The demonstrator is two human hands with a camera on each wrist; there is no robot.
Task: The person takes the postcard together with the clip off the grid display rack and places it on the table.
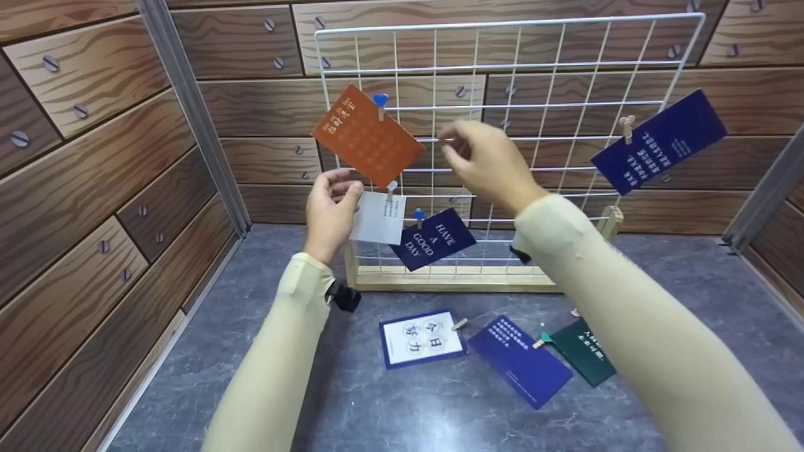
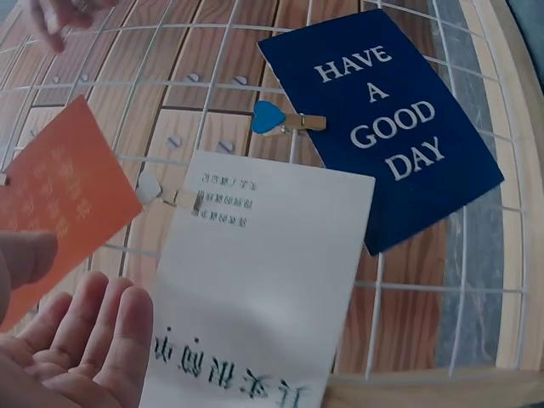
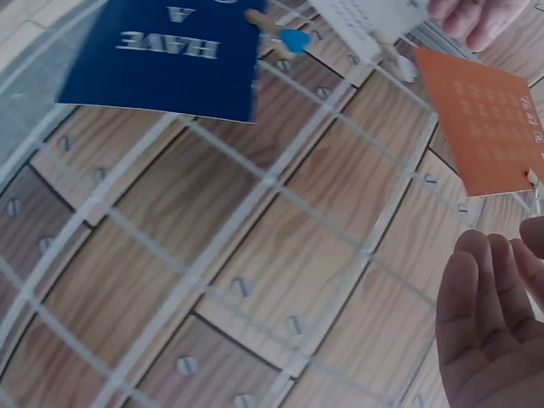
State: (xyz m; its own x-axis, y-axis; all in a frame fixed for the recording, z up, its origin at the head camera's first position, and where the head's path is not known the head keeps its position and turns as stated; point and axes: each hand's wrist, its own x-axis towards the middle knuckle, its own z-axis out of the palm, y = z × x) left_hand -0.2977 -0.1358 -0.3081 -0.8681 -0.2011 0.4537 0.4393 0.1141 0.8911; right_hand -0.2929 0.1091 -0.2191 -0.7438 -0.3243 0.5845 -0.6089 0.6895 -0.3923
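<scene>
My left hand [image 1: 330, 213] is at the left edge of a white card [image 1: 380, 225], just below an orange card [image 1: 370, 138]; its fingers are loosely bent with nothing in them. To the right of the orange card, my right hand [image 1: 493, 160] hovers before the wire grid rack [image 1: 509, 24], fingers relaxed and holding nothing. A blue heart clip [image 1: 380, 100] fastens the orange card, tilted, to the rack. The white card hangs from a pale heart clip [image 1: 392, 187]. Beside it, a navy "HAVE A GOOD DAY" card [image 1: 443, 242] hangs from another blue heart clip [image 2: 270, 117].
Another navy card [image 1: 666, 141] hangs tilted on the rack's right side by a pink clip [image 1: 627, 129]. On the grey tabletop lie a white card with blue border [image 1: 422, 339], a purple-blue card [image 1: 518, 361] and a green card [image 1: 584, 351], with clips. Wood-patterned walls surround everything.
</scene>
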